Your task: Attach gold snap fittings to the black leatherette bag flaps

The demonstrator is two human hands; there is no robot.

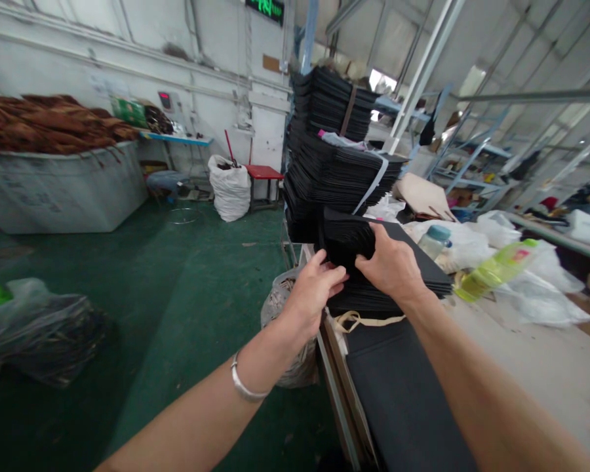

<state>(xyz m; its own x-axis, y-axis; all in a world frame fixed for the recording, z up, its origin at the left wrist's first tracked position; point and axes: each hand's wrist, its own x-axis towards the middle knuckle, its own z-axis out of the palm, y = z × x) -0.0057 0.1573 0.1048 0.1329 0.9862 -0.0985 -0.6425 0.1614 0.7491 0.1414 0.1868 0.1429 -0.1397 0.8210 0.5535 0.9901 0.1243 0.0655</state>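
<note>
My right hand (391, 262) grips the raised edge of several black sheets (347, 237), thumb below and fingers over the edge. These sheets bend upward from a pile of flat black sheets (425, 272) at the table's end. My left hand (317, 288), a silver bangle on its wrist, is at the left side of the raised sheets, thumb and fingers apart; whether the fingertips touch them is unclear. Nearer to me, a cream strap (368, 321) lies across the table by a large dark panel (403, 387).
Tall bundled stacks of black sheets (339, 174) stand just beyond. A yellow-green bottle (494, 270), a blue-capped jar (435, 241) and plastic bags are at right. A filled clear bag (299, 364) sits below the table's left edge. A large bin (63, 190) holds brown material.
</note>
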